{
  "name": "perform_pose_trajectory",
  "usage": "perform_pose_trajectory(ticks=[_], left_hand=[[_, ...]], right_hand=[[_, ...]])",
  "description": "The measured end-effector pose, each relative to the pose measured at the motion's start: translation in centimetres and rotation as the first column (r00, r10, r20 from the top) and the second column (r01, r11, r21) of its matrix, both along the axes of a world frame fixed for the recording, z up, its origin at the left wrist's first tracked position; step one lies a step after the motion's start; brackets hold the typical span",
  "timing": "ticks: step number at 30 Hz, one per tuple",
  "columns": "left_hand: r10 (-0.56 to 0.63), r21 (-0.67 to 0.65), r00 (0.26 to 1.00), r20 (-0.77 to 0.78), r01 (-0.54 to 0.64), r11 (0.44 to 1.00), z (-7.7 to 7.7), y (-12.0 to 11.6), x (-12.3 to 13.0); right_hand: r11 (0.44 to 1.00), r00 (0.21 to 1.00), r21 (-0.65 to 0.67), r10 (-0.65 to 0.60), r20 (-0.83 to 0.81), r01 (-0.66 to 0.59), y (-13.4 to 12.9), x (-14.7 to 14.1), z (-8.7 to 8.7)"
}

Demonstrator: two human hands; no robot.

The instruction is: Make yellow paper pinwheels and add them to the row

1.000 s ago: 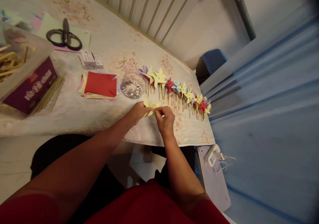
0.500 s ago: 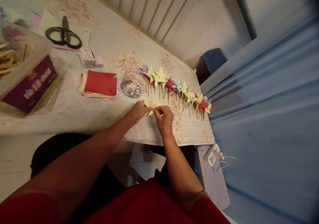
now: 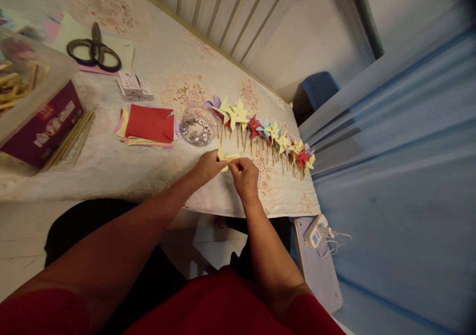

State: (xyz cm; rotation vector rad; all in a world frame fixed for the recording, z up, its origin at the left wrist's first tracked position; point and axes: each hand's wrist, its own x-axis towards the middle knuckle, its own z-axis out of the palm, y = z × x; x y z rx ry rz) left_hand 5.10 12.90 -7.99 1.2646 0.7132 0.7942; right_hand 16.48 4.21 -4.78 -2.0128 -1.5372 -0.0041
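Near the table's front edge, my left hand (image 3: 208, 167) pinches a folded yellow paper piece (image 3: 223, 156). My right hand (image 3: 244, 173) has its thumb and fingers closed on the right side of that same paper; anything small between the fingertips is hidden. Just behind my hands stands a clear round dish (image 3: 197, 128) of small shiny metal pieces. A stack of cut paper with a red sheet (image 3: 149, 123) on top lies to its left. Finished paper pinwheels (image 3: 255, 127) on sticks form a row behind and to the right of my hands.
Black scissors (image 3: 95, 52) rest on coloured paper at the back left, near small white boxes (image 3: 134, 87). A plastic tub (image 3: 55, 126) of sticks stands far left, with loose sticks (image 3: 72, 139) beside it. A power strip (image 3: 318, 231) is at the lower right.
The yellow paper has shifted and folded a little between my fingers, its left part now closer in. My left hand has moved slightly to the right; my right hand is nearly still.
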Motion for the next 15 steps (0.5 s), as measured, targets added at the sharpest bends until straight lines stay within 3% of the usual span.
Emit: perform_pose_trajectory(ticks=[4, 8, 12, 15], left_hand=[[0.004, 0.161, 0.992, -0.124, 0.016, 0.987, 0.3, 0.1, -0.2], [0.034, 0.191, 0.975, -0.220, 0.009, 0.982, 0.5, 0.0, -0.2], [0.036, 0.175, 0.979, -0.201, 0.000, 0.985, 0.1, 0.0, -0.1], [0.017, 0.189, 0.973, -0.229, 0.028, 0.982, -0.2, 0.1, 0.0]], right_hand=[[0.994, 0.994, -0.103, 0.033, 0.101, -0.023, 0.0, 0.0, 1.3], [0.987, 0.987, -0.156, 0.069, 0.142, -0.047, 0.1, -0.1, 2.0], [0.993, 0.996, -0.115, -0.021, -0.091, 0.010, 0.3, 0.1, 0.8], [0.990, 0.946, -0.126, -0.102, -0.308, 0.066, 0.5, 0.3, -0.5]])
